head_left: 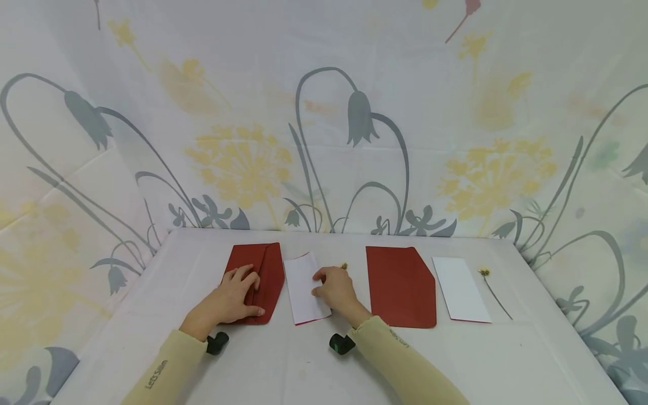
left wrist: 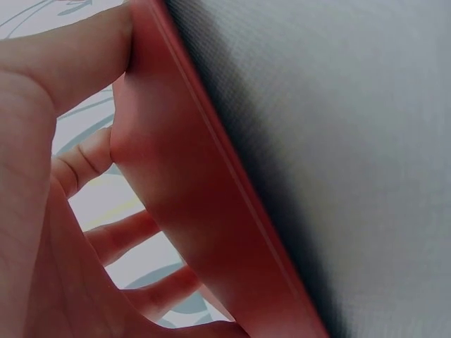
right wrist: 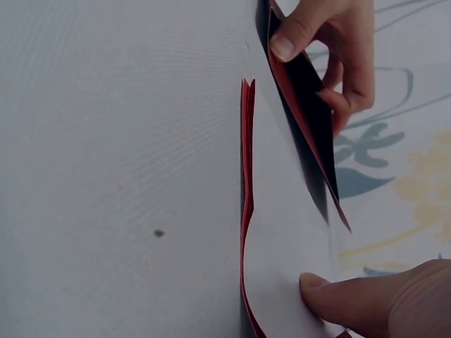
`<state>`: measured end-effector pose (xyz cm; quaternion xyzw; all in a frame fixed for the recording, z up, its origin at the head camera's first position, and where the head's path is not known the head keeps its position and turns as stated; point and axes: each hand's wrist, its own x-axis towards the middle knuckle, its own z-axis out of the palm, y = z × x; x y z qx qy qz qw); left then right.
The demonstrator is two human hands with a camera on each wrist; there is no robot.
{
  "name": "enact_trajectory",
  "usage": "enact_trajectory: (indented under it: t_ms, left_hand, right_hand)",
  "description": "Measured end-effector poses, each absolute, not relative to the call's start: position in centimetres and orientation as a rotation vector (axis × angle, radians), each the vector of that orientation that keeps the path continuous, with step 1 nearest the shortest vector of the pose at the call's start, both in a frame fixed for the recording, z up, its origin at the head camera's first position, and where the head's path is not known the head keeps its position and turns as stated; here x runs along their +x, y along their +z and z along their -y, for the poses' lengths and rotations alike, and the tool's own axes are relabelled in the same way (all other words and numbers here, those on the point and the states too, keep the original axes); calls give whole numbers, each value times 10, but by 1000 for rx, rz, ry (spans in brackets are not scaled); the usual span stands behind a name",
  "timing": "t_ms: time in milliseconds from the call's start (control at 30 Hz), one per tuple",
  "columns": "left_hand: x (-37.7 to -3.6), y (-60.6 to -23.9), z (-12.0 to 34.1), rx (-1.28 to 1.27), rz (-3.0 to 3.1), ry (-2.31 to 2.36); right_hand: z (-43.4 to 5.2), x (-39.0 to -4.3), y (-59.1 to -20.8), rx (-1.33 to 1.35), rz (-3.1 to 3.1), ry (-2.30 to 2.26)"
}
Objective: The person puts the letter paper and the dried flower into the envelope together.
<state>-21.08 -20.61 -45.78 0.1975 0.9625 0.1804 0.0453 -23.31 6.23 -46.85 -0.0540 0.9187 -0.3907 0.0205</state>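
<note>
Head view: my left hand (head_left: 238, 295) lies on the left red envelope (head_left: 263, 270) at the left of the desk (head_left: 324, 360), fingers spread over it and thumb along its lower edge; the left wrist view shows the fingers curled round the envelope's edge, gripping it. My right hand (head_left: 336, 289) rests on the white folded card (head_left: 304, 287) just beside that envelope, thumb pressing it down. Further right lie a second red envelope (head_left: 400, 287), another white card (head_left: 460, 289) and a dried flower (head_left: 493, 292).
</note>
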Motion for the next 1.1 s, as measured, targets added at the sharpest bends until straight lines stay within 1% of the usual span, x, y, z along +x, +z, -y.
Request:
enact_trajectory:
  t_ms: [667, 1100]
  left_hand:
    - [-210, -455, 205, 606, -2939, 549]
    - [-210, -455, 205, 613, -2937, 561]
  right_hand:
    - [-68, -228, -449, -256, -2885, -1175]
    - [-72, -227, -441, -347, -2848, -1048]
